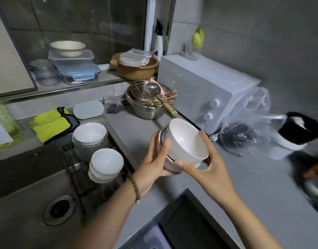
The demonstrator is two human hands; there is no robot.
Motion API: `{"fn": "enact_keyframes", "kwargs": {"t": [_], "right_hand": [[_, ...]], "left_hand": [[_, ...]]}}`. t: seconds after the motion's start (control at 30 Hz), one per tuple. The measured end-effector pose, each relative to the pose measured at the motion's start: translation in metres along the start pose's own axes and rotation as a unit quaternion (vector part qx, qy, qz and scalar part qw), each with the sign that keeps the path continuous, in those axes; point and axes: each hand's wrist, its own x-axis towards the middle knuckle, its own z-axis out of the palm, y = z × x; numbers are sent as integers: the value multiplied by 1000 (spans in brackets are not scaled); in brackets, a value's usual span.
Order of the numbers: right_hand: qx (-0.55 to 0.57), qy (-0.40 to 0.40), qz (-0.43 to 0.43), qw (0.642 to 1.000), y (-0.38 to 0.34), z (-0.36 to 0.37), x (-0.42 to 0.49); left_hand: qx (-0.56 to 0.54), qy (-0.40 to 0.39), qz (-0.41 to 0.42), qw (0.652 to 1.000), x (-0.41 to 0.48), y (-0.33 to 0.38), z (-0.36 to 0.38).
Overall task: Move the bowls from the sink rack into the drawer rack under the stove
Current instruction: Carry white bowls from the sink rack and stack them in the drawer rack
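Note:
A small stack of white bowls point(186, 142) is tilted on its side above the grey counter, its open mouth facing up and right. My left hand point(155, 159) grips the stack from the left, thumb on the rim. My right hand point(206, 164) holds it from the right and below. On the dark sink rack point(73, 166) to the left stand a second stack of white bowls point(106, 164) and, behind it, a white bowl inside a glass bowl point(90, 135). The drawer rack is not in view.
A steel sink point(28, 194) with a drain lies at lower left. A steel bowl of utensils point(149, 103), a white microwave point(205, 90), a clear plastic bag point(248, 126) and a black-and-white container point(298, 132) stand along the counter's back. A dark stove edge point(187, 223) lies below my arms.

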Motion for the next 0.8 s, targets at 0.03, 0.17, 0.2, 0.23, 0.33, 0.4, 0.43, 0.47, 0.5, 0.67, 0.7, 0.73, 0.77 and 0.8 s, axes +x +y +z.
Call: {"fn": "enact_keyframes", "kwargs": {"t": [0.03,0.17,0.2,0.23,0.33,0.4,0.43,0.47,0.5,0.67,0.7,0.73,0.77,0.8], "right_hand": [[-11,11,-2,1000,-2,-21,-8],[-48,63,-10,997,-10,-106,-47],[-51,77,-15,996,-12,-126,-58],[-59,90,-17,994,-14,-145,-69],[-82,144,-6,986,-22,-193,-108],[-78,190,11,979,-24,-217,-136],[-71,210,19,975,-25,-226,-151],[-65,230,25,971,-26,-233,-168],[-62,252,30,965,-27,-240,-184],[-48,362,70,928,-35,-264,-285],[-46,381,76,920,-36,-268,-306],[-44,404,84,910,-39,-272,-332],[-40,417,89,903,-40,-276,-351],[-38,425,94,899,-40,-280,-368]], "left_hand": [[-3,-15,-3,1000,-1,-1,21],[-14,-81,-13,997,-7,-10,108],[-14,-99,-14,995,-9,-12,130],[-15,-117,-18,993,-11,-13,151],[-8,-168,-41,985,-22,-16,209],[-1,-213,-59,975,-31,-18,239],[3,-233,-67,970,-38,-20,254],[8,-253,-76,965,-46,-23,268],[15,-272,-86,958,-54,-27,281],[46,-375,-147,914,-115,-51,344],[46,-395,-159,904,-130,-56,356],[46,-414,-174,892,-149,-63,370],[46,-429,-183,883,-164,-69,379],[48,-443,-187,875,-176,-75,387]]}}
